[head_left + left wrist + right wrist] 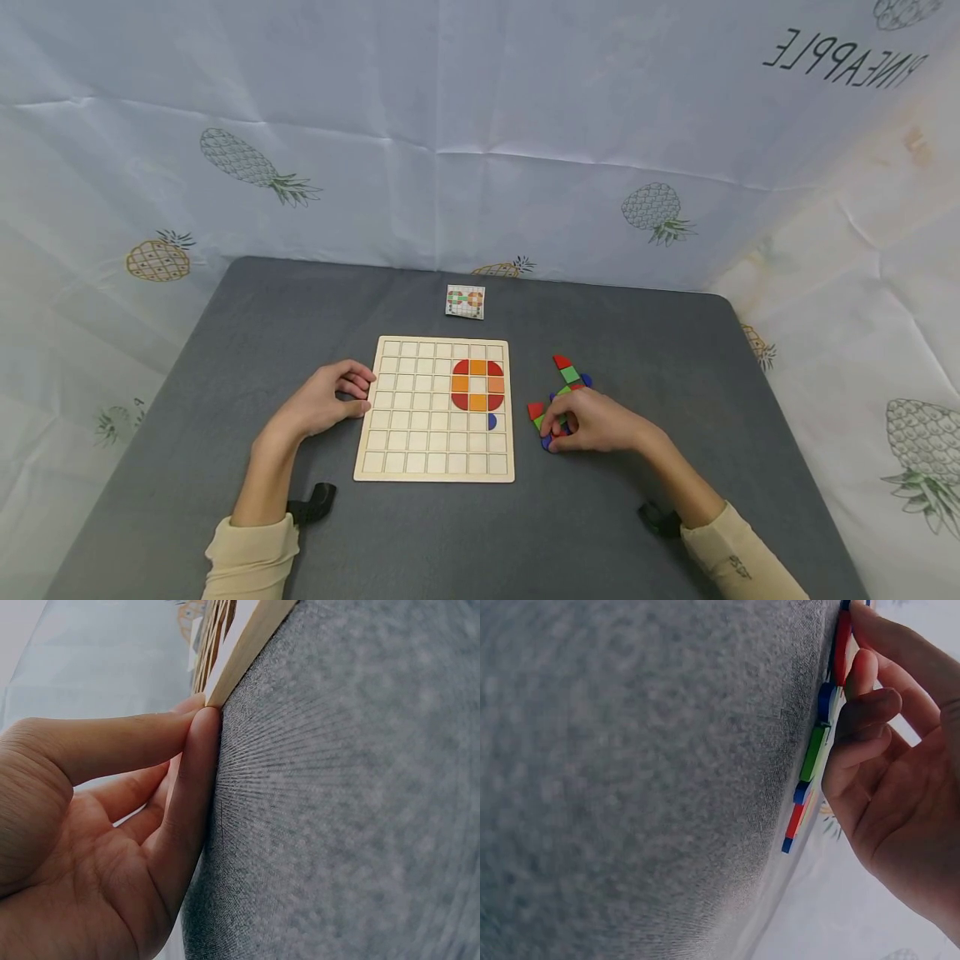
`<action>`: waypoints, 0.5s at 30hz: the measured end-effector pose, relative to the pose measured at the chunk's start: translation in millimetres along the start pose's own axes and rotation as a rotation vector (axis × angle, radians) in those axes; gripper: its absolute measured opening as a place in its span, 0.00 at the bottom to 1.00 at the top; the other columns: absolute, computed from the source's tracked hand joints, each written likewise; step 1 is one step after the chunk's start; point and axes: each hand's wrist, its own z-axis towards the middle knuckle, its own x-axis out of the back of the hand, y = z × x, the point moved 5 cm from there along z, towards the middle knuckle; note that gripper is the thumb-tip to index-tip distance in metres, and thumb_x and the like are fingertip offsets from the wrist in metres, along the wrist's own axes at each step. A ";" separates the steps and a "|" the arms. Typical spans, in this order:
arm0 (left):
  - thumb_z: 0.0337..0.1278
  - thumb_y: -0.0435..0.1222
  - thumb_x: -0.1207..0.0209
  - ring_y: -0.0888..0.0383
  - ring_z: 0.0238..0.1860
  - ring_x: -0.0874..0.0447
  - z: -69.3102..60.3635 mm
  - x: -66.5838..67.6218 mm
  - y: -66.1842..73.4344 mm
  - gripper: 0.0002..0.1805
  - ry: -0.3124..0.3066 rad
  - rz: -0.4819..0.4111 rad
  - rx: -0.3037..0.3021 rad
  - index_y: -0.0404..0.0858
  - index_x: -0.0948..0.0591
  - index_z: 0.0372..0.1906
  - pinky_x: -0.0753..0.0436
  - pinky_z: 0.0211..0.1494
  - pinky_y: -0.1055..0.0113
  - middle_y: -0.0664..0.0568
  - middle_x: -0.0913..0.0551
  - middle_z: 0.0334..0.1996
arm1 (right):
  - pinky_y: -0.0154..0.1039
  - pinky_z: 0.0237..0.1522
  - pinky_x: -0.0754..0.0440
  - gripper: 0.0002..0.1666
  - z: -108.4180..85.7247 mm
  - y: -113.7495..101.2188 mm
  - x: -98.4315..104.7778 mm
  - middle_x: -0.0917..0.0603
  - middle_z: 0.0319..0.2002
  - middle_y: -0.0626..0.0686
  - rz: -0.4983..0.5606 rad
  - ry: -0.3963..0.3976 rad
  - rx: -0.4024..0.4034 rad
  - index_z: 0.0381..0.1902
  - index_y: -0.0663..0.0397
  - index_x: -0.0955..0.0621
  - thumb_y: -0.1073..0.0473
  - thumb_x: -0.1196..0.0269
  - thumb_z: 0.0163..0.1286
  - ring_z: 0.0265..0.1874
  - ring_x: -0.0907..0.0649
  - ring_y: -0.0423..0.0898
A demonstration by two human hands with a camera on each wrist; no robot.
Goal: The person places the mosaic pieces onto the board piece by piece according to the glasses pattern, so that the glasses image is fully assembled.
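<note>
A square wooden grid board (pixel 408 467) lies on the table. On it, red quarter-rounds and orange squares (pixel 477 402) form a ring at the right, with a blue half-round piece (pixel 492 422) below. My left hand (pixel 326 400) pinches the board's left edge between thumb and finger, seen close up beside the board edge (pixel 240 664) in the left wrist view. My right hand (pixel 596 421) is over a loose pile of red, green and blue pieces (pixel 570 375). Its thumb and index finger pinch a blue piece (pixel 547 444) at the pile's near end; the fingertips are partly cut off in the right wrist view.
A small printed pattern card (pixel 465 302) stands behind the board. Grey cloth covers the table (pixel 450 542). A pineapple-print curtain (pixel 420 200) hangs at the back and sides. Black straps (pixel 313 505) are on both wrists.
</note>
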 end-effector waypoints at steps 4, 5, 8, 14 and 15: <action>0.64 0.26 0.28 0.55 0.44 0.18 -1.4 -0.7 1.8 0.22 -0.001 -0.001 -0.014 0.26 0.20 0.60 0.19 0.44 0.70 0.37 0.17 0.48 | 0.29 0.31 0.25 0.08 0.2 -0.2 -1.3 0.15 0.33 0.39 -0.008 0.004 0.012 0.39 0.39 0.09 0.55 0.19 0.65 0.28 0.24 0.30; 0.63 0.26 0.28 0.55 0.44 0.18 -1.5 -0.7 1.8 0.22 0.000 -0.003 -0.015 0.25 0.20 0.60 0.19 0.44 0.70 0.37 0.17 0.48 | 0.29 0.31 0.25 0.08 0.5 0.2 -1.7 0.15 0.32 0.39 -0.010 0.005 0.016 0.39 0.38 0.09 0.54 0.19 0.65 0.28 0.24 0.29; 0.63 0.25 0.28 0.54 0.45 0.18 -1.2 -0.6 1.3 0.22 0.000 -0.003 -0.016 0.25 0.21 0.60 0.18 0.44 0.70 0.37 0.17 0.48 | 0.28 0.32 0.25 0.08 1.3 2.7 -2.5 0.16 0.32 0.38 0.003 0.001 0.015 0.38 0.36 0.09 0.53 0.19 0.64 0.28 0.24 0.29; 0.64 0.26 0.29 0.55 0.44 0.18 0.8 -1.1 -0.7 0.21 0.000 -0.006 -0.003 0.27 0.20 0.59 0.18 0.45 0.71 0.38 0.17 0.48 | 0.28 0.32 0.25 0.07 4.2 7.1 -3.1 0.16 0.31 0.37 0.038 -0.029 0.022 0.39 0.36 0.07 0.53 0.19 0.64 0.29 0.23 0.30; 0.63 0.26 0.28 0.55 0.44 0.18 0.6 -1.1 -0.6 0.21 -0.001 -0.006 -0.003 0.27 0.20 0.59 0.18 0.45 0.71 0.38 0.17 0.48 | 0.28 0.32 0.25 0.07 4.7 7.3 -2.8 0.16 0.31 0.37 0.038 -0.032 0.022 0.38 0.36 0.07 0.53 0.19 0.64 0.29 0.23 0.30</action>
